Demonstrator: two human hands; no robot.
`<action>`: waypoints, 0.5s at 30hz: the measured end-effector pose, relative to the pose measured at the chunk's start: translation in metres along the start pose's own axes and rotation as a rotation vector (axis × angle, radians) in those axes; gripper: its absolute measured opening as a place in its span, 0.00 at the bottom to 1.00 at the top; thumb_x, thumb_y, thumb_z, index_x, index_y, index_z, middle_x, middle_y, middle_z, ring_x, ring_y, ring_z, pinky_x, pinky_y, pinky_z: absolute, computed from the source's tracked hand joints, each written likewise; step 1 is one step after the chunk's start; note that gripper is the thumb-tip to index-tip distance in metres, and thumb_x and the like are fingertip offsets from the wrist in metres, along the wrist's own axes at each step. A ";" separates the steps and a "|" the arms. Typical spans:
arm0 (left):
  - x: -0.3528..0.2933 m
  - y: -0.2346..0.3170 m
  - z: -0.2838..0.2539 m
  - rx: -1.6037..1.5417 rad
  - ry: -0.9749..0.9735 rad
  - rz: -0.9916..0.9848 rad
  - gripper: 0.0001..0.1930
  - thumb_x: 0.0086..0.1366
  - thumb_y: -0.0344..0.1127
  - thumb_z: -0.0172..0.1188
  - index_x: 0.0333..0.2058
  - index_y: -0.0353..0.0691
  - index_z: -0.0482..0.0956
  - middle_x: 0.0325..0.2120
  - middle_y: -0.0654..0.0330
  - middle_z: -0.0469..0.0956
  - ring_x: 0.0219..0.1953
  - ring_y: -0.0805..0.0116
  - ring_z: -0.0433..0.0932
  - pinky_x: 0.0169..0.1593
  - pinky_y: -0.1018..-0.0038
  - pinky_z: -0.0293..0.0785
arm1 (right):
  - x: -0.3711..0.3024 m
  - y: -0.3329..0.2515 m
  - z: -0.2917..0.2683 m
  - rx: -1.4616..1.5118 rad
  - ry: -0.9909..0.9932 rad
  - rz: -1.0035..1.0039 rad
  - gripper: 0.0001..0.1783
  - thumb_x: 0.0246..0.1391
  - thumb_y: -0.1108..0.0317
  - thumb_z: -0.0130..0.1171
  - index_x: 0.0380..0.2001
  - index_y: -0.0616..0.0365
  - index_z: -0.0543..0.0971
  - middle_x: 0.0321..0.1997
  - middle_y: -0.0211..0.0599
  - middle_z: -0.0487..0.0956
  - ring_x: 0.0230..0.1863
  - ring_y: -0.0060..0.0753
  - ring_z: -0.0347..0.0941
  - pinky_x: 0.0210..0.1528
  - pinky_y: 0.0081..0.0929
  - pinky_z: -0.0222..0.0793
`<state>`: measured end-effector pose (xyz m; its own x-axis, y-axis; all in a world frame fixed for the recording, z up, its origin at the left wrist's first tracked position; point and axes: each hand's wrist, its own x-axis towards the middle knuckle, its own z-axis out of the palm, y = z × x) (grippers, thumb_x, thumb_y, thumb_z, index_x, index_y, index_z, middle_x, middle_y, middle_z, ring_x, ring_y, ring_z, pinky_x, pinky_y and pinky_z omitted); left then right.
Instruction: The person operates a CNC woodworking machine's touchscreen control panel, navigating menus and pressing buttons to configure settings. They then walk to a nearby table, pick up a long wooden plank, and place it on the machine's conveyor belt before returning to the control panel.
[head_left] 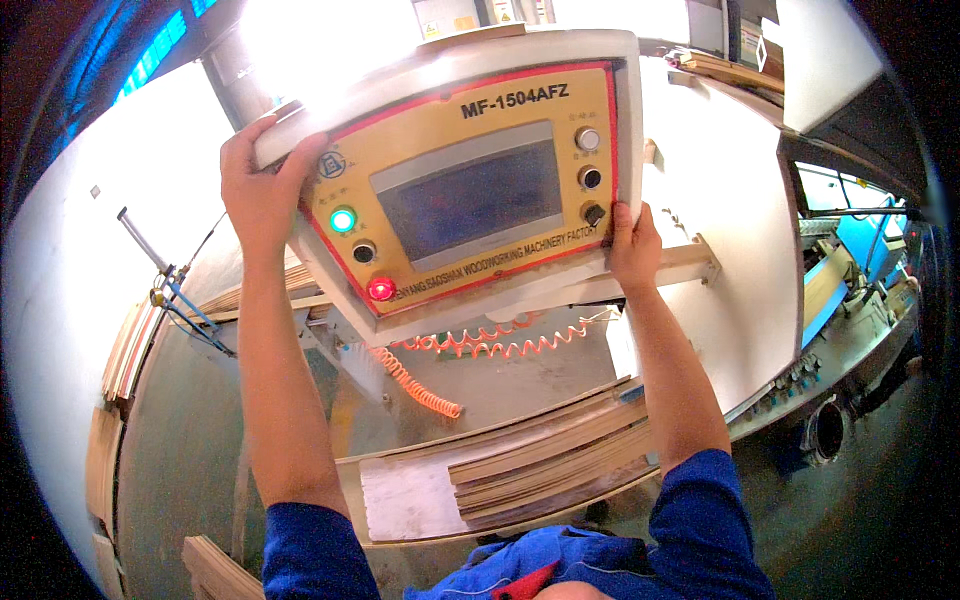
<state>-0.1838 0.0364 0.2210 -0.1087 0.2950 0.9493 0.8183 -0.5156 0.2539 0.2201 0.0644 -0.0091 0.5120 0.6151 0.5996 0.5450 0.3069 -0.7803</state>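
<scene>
A machine control panel in a pale housing fills the upper middle, tilted. Its yellow face has a red border, a dark screen, a lit green button, a glowing red button and several knobs. At its upper left corner my left hand is closed on the housing, thumb on the front and fingers over the outer edge. Lower on the opposite side, my right hand grips the right edge, its thumb by the face. The fingers behind the housing are partly hidden.
Orange coiled air hoses hang below the panel. Strips of wood lie stacked on a low surface in front of me. More boards stand at the left beside a blue metal stand. A large white machine cover rises at the right.
</scene>
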 end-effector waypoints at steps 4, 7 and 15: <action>-0.002 0.005 -0.002 0.056 0.011 -0.038 0.30 0.49 0.45 0.81 0.48 0.37 0.81 0.46 0.57 0.76 0.47 0.64 0.81 0.47 0.69 0.83 | -0.001 -0.004 0.001 0.000 0.014 -0.036 0.28 0.68 0.43 0.46 0.47 0.61 0.74 0.34 0.57 0.83 0.38 0.62 0.81 0.41 0.50 0.74; 0.000 -0.002 -0.001 0.046 0.003 -0.029 0.32 0.51 0.53 0.77 0.50 0.39 0.82 0.48 0.51 0.80 0.51 0.57 0.79 0.56 0.64 0.74 | -0.001 -0.003 0.000 0.032 0.002 -0.026 0.28 0.68 0.43 0.47 0.47 0.61 0.75 0.33 0.56 0.83 0.37 0.61 0.82 0.40 0.49 0.74; -0.002 -0.005 -0.001 -0.029 0.020 0.015 0.30 0.50 0.45 0.80 0.48 0.36 0.81 0.46 0.56 0.75 0.45 0.64 0.81 0.46 0.70 0.83 | -0.002 -0.005 0.003 0.038 0.063 -0.086 0.25 0.68 0.46 0.50 0.46 0.60 0.75 0.34 0.55 0.83 0.38 0.61 0.82 0.40 0.49 0.75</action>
<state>-0.1878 0.0375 0.2185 -0.1081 0.2710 0.9565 0.8031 -0.5433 0.2447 0.2144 0.0634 -0.0072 0.5059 0.5389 0.6735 0.5638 0.3843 -0.7310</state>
